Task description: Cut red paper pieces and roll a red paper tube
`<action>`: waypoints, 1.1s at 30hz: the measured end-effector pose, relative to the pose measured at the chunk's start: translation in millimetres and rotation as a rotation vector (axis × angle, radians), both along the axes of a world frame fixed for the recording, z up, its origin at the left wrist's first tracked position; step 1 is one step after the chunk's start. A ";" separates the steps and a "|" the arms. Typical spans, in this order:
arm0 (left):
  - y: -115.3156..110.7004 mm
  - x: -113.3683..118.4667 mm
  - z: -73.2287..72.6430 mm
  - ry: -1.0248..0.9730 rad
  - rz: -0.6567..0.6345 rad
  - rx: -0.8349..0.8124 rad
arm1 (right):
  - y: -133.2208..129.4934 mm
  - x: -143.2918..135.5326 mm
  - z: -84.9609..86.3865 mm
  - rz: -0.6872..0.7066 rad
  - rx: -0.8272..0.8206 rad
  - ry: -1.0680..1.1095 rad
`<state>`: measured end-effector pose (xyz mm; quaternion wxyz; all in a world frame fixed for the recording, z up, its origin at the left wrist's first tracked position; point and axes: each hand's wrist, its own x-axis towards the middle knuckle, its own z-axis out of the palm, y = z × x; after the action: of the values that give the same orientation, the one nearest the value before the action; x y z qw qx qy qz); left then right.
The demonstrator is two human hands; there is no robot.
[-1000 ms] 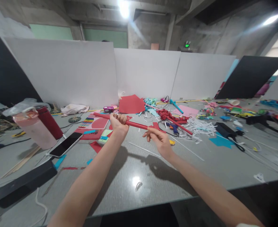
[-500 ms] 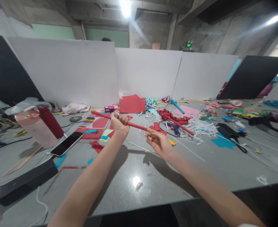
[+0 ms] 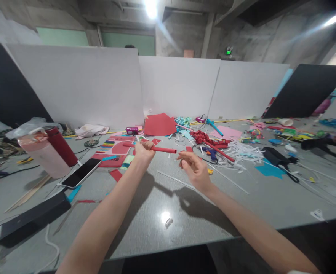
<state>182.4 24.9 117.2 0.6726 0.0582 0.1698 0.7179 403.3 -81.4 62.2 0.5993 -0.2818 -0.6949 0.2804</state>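
Observation:
My left hand [image 3: 145, 152] is wrapped round a thin red paper-like tube [image 3: 165, 150] and holds it nearly level above the table. The tube pokes out on both sides of the fist, and its right end shows a round tip. Just right of that tip, my right hand [image 3: 196, 169] is apart from the tube, its fingers curled loosely with a gap between thumb and forefinger. Behind the hands lie a red paper sheet [image 3: 160, 125] and a red crumpled bundle with another red tube [image 3: 218, 149]. A thin clear rod [image 3: 175, 179] rests under the hands.
To the left stand a pink bottle [image 3: 46, 154] and a dark red bottle [image 3: 60, 147], with a phone [image 3: 81, 173] and a black box [image 3: 33, 220] nearby. White paper strips [image 3: 246, 152] and a black adapter [image 3: 276, 156] lie at right. White panels [image 3: 179, 87] close off the back.
My right hand has let go of the tube's right end, and its fingers have parted. The tube has swung closer to level and shifted in my left hand.

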 end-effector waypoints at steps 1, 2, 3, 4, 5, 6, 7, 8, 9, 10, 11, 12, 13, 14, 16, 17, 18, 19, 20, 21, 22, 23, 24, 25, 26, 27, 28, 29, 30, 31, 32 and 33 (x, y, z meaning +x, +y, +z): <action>-2.1 3.1 1.1 -0.034 0.014 -0.051 | 0.1 -0.4 -2.1 -0.017 0.044 -0.049; -4.5 6.2 2.4 -0.058 0.020 -0.090 | 0.3 -0.7 -3.9 -0.038 0.085 -0.095; -6.7 8.9 3.9 -0.070 0.016 -0.108 | 0.3 -0.6 -5.1 -0.062 0.122 -0.132; -8.7 11.0 5.2 -0.065 0.003 -0.106 | 0.3 -0.1 -5.9 -0.084 0.156 -0.157; -10.4 12.5 6.3 -0.055 -0.011 -0.096 | 0.2 0.7 -6.0 -0.103 0.187 -0.172; -11.6 13.3 7.0 -0.044 -0.022 -0.085 | 0.0 1.7 -5.7 -0.115 0.214 -0.185; -12.4 13.6 7.4 -0.033 -0.028 -0.076 | -0.4 2.9 -4.9 -0.121 0.243 -0.198; -12.9 13.6 7.4 -0.024 -0.032 -0.069 | -0.9 3.9 -3.8 -0.126 0.271 -0.218; -13.1 13.5 7.1 -0.019 -0.032 -0.068 | -1.5 4.8 -2.6 -0.128 0.297 -0.246; -13.2 13.4 6.8 -0.017 -0.032 -0.069 | -2.0 5.5 -1.3 -0.129 0.318 -0.276; -13.1 13.5 6.4 -0.018 -0.030 -0.073 | -2.3 6.0 -0.1 -0.129 0.332 -0.303; -13.0 13.7 6.1 -0.023 -0.026 -0.077 | -2.4 6.4 0.8 -0.127 0.334 -0.323; -12.9 13.9 5.8 -0.030 -0.022 -0.081 | -2.2 6.8 1.5 -0.123 0.327 -0.330; -12.7 14.1 5.6 -0.039 -0.018 -0.084 | -1.7 7.4 1.9 -0.116 0.317 -0.331; -12.3 14.3 5.3 -0.055 -0.011 -0.089 | 0.2 9.4 2.3 -0.100 0.315 -0.335; -12.0 14.1 5.1 -0.059 -0.009 -0.090 | 1.4 10.9 2.3 -0.095 0.326 -0.346; -11.7 13.8 5.0 -0.058 -0.007 -0.088 | 2.8 12.6 2.3 -0.092 0.341 -0.365; -11.4 13.4 4.8 -0.051 -0.006 -0.086 | 4.3 14.3 2.2 -0.093 0.357 -0.390; -11.1 13.1 4.7 -0.043 -0.003 -0.083 | 5.7 15.8 2.0 -0.096 0.367 -0.414; -11.1 12.9 4.7 -0.038 0.002 -0.081 | 6.9 16.8 1.8 -0.098 0.369 -0.429; -11.2 12.9 4.9 -0.037 0.010 -0.084 | 8.0 17.2 1.4 -0.095 0.361 -0.433; -11.6 13.0 5.3 -0.041 0.026 -0.090 | 8.9 16.8 1.0 -0.089 0.342 -0.423; -12.3 13.3 5.9 -0.049 0.049 -0.098 | 9.6 15.8 0.5 -0.079 0.311 -0.400; -13.2 13.7 6.7 -0.055 0.077 -0.100 | 10.1 14.2 0.0 -0.068 0.268 -0.363; -14.2 14.1 7.7 -0.056 0.106 -0.097 | 10.6 12.2 -0.4 -0.052 0.215 -0.316; -15.3 14.4 8.8 -0.053 0.132 -0.087 | 11.2 10.1 -0.6 -0.032 0.155 -0.264; -16.3 14.7 9.9 -0.044 0.152 -0.073 | 11.9 8.1 -0.8 -0.010 0.090 -0.211; -17.3 14.9 11.0 -0.033 0.166 -0.056 | 12.6 6.4 -0.9 0.015 0.029 -0.158; -18.1 15.1 12.0 -0.022 0.173 -0.040 | 13.6 5.1 -1.0 0.040 -0.029 -0.108; -18.7 15.2 12.7 -0.012 0.180 -0.026 | 14.5 4.1 -1.0 0.064 -0.082 -0.061; -19.3 15.3 13.3 -0.007 0.187 -0.017 | 15.4 3.4 -1.1 0.087 -0.132 -0.019; -19.7 15.5 13.6 -0.004 0.192 -0.010 | 16.1 2.9 -1.2 0.111 -0.176 0.022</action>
<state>197.9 5.2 130.8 0.6012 0.0369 0.1769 0.7784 406.2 -65.3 61.0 0.5633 -0.2916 -0.6754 0.3762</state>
